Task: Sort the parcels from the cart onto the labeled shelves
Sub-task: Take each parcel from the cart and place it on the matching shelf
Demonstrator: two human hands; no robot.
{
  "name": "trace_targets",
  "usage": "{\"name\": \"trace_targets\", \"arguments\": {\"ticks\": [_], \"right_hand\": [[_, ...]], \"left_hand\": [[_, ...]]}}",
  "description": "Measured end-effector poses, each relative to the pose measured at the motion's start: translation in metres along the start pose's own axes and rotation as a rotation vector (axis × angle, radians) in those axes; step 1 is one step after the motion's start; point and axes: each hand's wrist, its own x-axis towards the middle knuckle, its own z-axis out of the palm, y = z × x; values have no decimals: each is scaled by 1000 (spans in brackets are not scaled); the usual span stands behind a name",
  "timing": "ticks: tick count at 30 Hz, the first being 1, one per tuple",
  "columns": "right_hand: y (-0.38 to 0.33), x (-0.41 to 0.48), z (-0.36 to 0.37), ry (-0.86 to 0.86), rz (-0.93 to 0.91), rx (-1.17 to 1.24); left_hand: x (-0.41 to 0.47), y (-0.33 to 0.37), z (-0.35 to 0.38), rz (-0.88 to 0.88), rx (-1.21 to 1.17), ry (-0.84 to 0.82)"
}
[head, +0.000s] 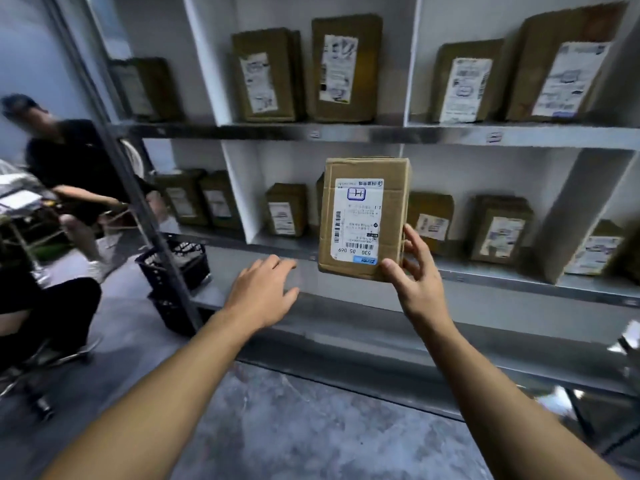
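Parcel [363, 220] upright in the air, in front of the mid shelf [277, 247] & not yet set down. Label side to camera, print upside down. Carried at its lower R corner only, by R hand [415, 275].

Risks, as judged from here:
- Drop or twist-out: one-corner grip, most of the wt above & left of it. Likeliest on a quick push fwd w/o a second support.
- Wrong bay: label inverted, so easy to misread vs. the small shelf tags [314, 135]. Tags too blurred to read.
- Knock-over of the standing box on the left [285, 209] or the standing box on the right [431, 221] if shoved in at an angle.
- Snag on the shelf lip if brought in too low.

Pose:
- R hand grasping the parcel. Thumb flat on front face nr the bottom edge, fingers up the R side wall, forearm reaching up & fwd.
- L hand [263, 289] released, holding nothing. Palm down, fingers spread, near the shelf lip, left of the parcel & apart from it. Prob. placed to steady the box, tho can't say for sure.

Cart not in view.
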Motion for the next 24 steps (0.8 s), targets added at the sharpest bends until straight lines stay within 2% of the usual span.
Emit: {"name": "trace_targets", "arguments": {"ticks": [5,11,24], "right_hand": [[-2,17,101,-71,-21,20],[0,50,181,-165,-46,22],[-23,208,338,-197,-264,75]], "left_hand": [[-14,-91,-13,-125,9,-2],[-2,-161,-20,-186,22,22],[125,-309,-69,-218,84,197]]}}
